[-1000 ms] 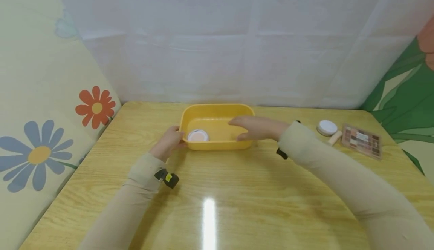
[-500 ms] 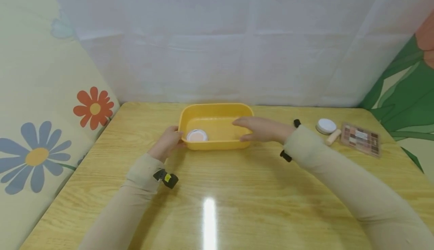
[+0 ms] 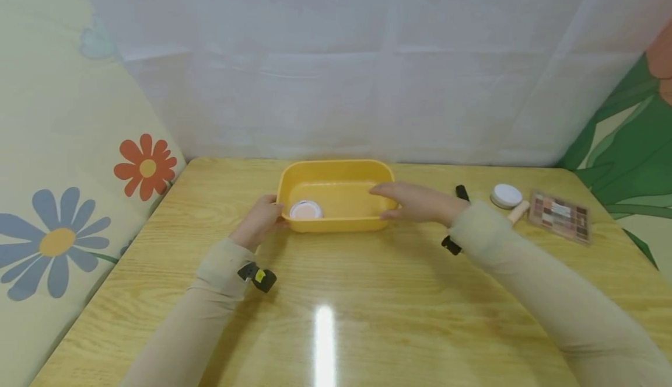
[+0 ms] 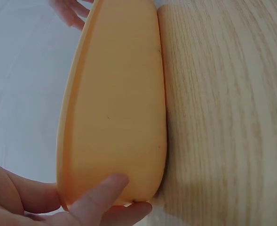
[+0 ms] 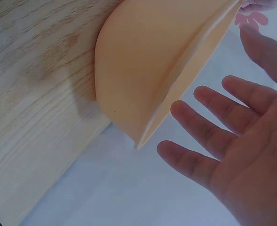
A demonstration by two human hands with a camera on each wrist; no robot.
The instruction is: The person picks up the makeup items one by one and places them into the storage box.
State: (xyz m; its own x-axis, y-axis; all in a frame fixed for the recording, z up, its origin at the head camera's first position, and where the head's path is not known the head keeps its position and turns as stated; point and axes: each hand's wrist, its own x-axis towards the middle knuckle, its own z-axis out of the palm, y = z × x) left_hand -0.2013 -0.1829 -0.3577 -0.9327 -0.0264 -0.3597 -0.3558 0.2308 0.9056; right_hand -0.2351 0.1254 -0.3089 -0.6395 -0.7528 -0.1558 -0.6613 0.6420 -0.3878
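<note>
A yellow plastic basin (image 3: 338, 225) stands on the wooden table near its back edge. Its left end is gripped by my left hand (image 3: 258, 222), whose fingers lie against the outer wall in the left wrist view. Inside, at the front left corner, lies a round white-rimmed compact (image 3: 305, 210) with a pinkish middle. Over the basin's right end hovers my right hand (image 3: 415, 201). The right wrist view shows that hand (image 5: 251, 136) with its fingers spread and nothing in them, close to the rim.
To the right on the table (image 3: 367, 305) are a round white container (image 3: 506, 195), a short beige stick-like item (image 3: 518, 212) and an eyeshadow palette (image 3: 559, 218). A white cloth (image 3: 336, 66) hangs behind the table.
My right hand has drawn back to the right, from over the basin's inside toward its right rim. The left hand keeps its grip, and the basin and compact stay put.
</note>
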